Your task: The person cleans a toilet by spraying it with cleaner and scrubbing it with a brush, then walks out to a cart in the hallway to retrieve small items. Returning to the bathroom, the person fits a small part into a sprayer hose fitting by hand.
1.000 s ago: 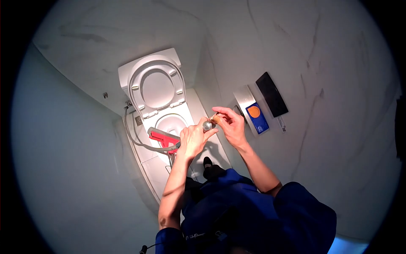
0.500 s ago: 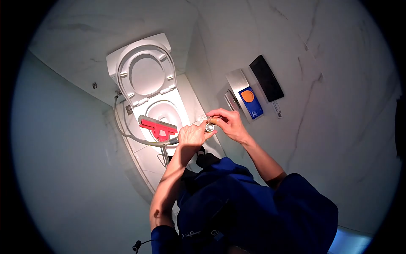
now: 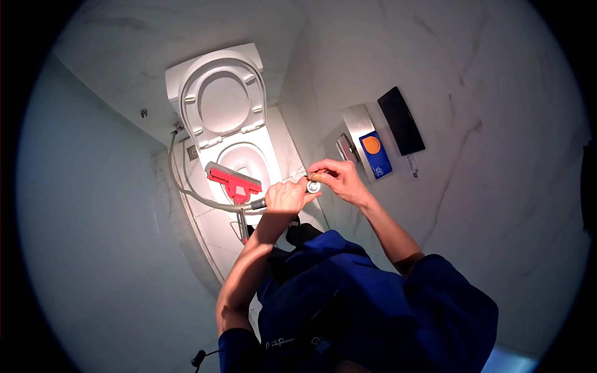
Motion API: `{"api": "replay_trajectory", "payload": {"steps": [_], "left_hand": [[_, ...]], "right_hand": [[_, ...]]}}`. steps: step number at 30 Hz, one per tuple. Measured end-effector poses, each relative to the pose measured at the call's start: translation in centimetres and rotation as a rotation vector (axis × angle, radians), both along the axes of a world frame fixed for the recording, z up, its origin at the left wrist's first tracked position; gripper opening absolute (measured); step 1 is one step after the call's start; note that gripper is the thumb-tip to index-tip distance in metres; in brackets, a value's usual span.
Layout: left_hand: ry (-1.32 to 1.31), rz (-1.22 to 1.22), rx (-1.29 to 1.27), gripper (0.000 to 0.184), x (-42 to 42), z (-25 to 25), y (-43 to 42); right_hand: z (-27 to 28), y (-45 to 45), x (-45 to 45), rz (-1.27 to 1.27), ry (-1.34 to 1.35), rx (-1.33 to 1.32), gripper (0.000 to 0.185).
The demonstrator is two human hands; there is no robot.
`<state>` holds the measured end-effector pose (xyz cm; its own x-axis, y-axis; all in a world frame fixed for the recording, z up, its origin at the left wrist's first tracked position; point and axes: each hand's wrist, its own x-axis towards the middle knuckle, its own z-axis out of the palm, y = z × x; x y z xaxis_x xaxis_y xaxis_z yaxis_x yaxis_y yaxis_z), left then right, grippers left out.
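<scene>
My left hand (image 3: 285, 199) is wrapped round a bidet sprayer, whose round silvery head (image 3: 313, 186) sticks out past my thumb. A grey hose (image 3: 214, 204) runs from the sprayer's dark collar to a valve on the back wall. My right hand (image 3: 343, 181) is closed in a pinch at the edge of the sprayer head; what lies between its fingertips is too small to make out. Left of my left hand, a red squeegee (image 3: 236, 185) with a grey blade stands head-up in front of the toilet bowl (image 3: 242, 158).
The toilet (image 3: 222, 102) has its seat and lid raised. On the right wall are a metal holder (image 3: 357, 124), a blue pack with an orange spot (image 3: 376, 155) and a black panel (image 3: 401, 121). A floor drain (image 3: 192, 152) lies left of the toilet.
The whole view has shifted slightly, so the toilet and wall fittings appear a little further right. Both hands stay together at the sprayer head, with the same grips.
</scene>
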<state>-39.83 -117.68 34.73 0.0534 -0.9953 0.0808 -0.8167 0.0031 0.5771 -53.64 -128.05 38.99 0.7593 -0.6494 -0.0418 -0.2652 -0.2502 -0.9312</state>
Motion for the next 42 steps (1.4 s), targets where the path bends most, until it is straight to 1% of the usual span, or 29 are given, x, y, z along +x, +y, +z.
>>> {"api": "replay_trajectory", "payload": {"steps": [3,6,9,15,18,21,24,30,36,39,42], "left_hand": [[-0.014,-0.025,0.044,0.045,0.1,-0.6,-0.1],[-0.035,-0.020,0.038,0.045,0.0,-0.8,-0.1],[-0.043,-0.009,0.044,0.046,0.0,-0.7,-0.2],[-0.106,0.048,-0.048,0.048,0.0,-1.1,0.1],[-0.096,0.040,-0.016,0.047,-0.1,-2.0,0.0],[-0.129,0.030,-0.008,0.047,-0.1,-2.0,0.0],[-0.121,0.070,-0.020,0.046,0.0,-1.4,0.0],[-0.207,0.108,-0.167,0.043,-0.1,-1.8,0.1],[-0.318,0.173,-0.323,0.042,-0.1,-2.9,0.1],[-0.333,0.170,-0.330,0.042,0.0,-2.8,0.1],[-0.275,0.141,-0.257,0.042,0.0,-3.0,-0.1]], "right_hand": [[-0.7,-0.4,0.0,0.035,-0.005,0.011,0.015],[-0.1,-0.9,0.0,0.101,0.093,-0.028,0.015],[-0.1,-1.4,0.0,0.132,0.112,-0.029,0.015],[0.2,-1.5,0.6,0.158,0.141,-0.079,0.014],[-0.4,-1.1,0.9,0.142,0.092,-0.102,0.013],[0.3,-1.0,1.1,0.211,0.092,-0.281,0.012],[-0.2,-1.6,0.9,0.117,0.096,-0.017,0.012],[0.4,-2.1,1.2,0.186,0.106,-0.027,0.011],[0.3,-2.0,1.5,0.149,0.128,-0.045,0.011],[0.1,-2.0,1.6,0.145,0.125,-0.087,0.011],[0.0,-2.2,1.4,0.179,0.124,-0.109,0.011]]}}
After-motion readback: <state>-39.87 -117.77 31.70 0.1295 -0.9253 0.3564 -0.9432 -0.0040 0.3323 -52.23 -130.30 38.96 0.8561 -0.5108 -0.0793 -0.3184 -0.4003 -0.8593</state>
